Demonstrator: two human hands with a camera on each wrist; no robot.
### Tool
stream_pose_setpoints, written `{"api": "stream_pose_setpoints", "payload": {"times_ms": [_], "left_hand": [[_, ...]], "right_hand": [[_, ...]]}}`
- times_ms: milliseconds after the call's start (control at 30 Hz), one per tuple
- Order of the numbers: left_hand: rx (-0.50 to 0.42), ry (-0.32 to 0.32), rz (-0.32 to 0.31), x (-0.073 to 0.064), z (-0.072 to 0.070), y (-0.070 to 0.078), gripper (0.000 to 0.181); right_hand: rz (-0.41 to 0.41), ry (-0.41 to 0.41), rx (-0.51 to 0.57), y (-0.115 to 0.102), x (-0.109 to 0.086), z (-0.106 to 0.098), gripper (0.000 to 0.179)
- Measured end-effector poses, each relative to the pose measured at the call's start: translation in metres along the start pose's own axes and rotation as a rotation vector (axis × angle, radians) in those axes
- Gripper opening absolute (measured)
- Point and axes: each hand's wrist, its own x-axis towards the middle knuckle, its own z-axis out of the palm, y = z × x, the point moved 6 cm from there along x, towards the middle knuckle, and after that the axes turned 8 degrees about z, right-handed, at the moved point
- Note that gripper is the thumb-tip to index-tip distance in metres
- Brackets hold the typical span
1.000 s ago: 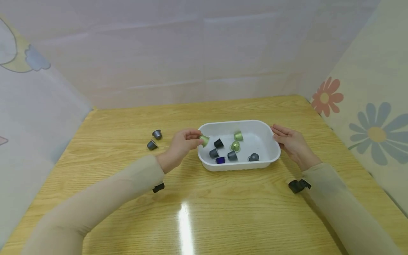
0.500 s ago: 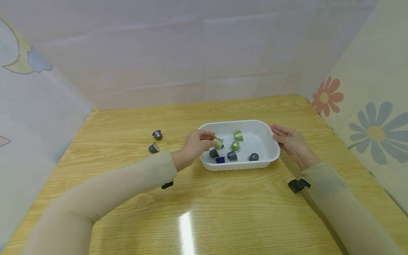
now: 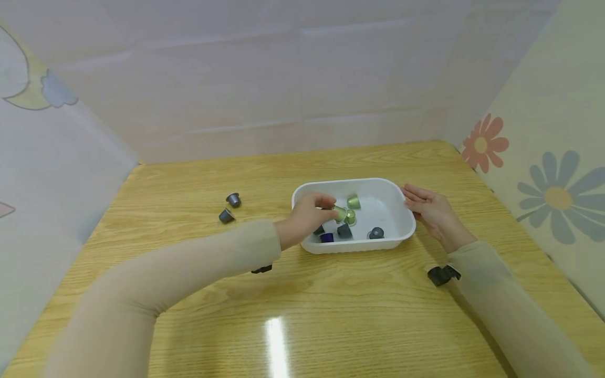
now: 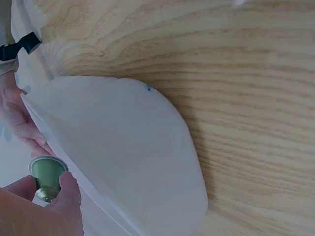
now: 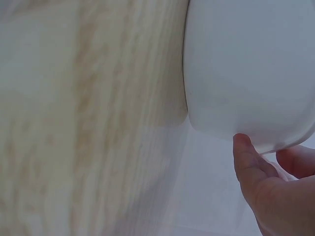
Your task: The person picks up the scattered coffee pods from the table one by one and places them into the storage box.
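My left hand [image 3: 309, 215] pinches a green coffee capsule [image 3: 339, 213] between thumb and fingertips, over the left half of a white oblong tray [image 3: 394, 212]. Up close in the left wrist view, the capsule [image 4: 47, 172] shows its wide rim upward. Inside the tray lie another green capsule [image 3: 353, 201] and a second one [image 3: 350, 217] right by the held one. Grey capsules [image 3: 344, 231] and a purple capsule [image 3: 327, 238] sit along the near side. At the tray's right end my right hand [image 3: 435, 215] touches the wall and rim with extended fingers [image 5: 243, 152].
Two dark capsules lie on the wooden table [image 3: 189, 315] left of the tray: one farther back [image 3: 233, 199], the other capsule [image 3: 227, 216] nearer. Pale cloth walls [image 3: 302, 94] enclose the back and sides. A grey capsule [image 3: 376, 233] stands toward the tray's right end.
My left hand has moved right with the green capsule, from the tray's left rim to over its inside. The nearer dark capsule on the table has rocked slightly. The right hand stays put.
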Motion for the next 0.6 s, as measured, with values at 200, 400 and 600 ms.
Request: {"api": "stream_pose_setpoints", "payload": {"times_ms": [200, 400, 600], "left_hand": [[0.029, -0.020, 0.014, 0.005, 0.014, 0.003, 0.031], [0.047, -0.057, 0.031, 0.007, 0.027, 0.006, 0.028], [0.022, -0.092, 0.034, 0.010, 0.034, 0.007, 0.028]], "right_hand": [[-0.001, -0.001, 0.013, 0.001, 0.001, 0.000, 0.061], [-0.008, 0.004, -0.010, 0.001, 0.000, -0.001, 0.060], [-0.007, 0.008, -0.033, 0.000, 0.000, 0.000, 0.060]]}}
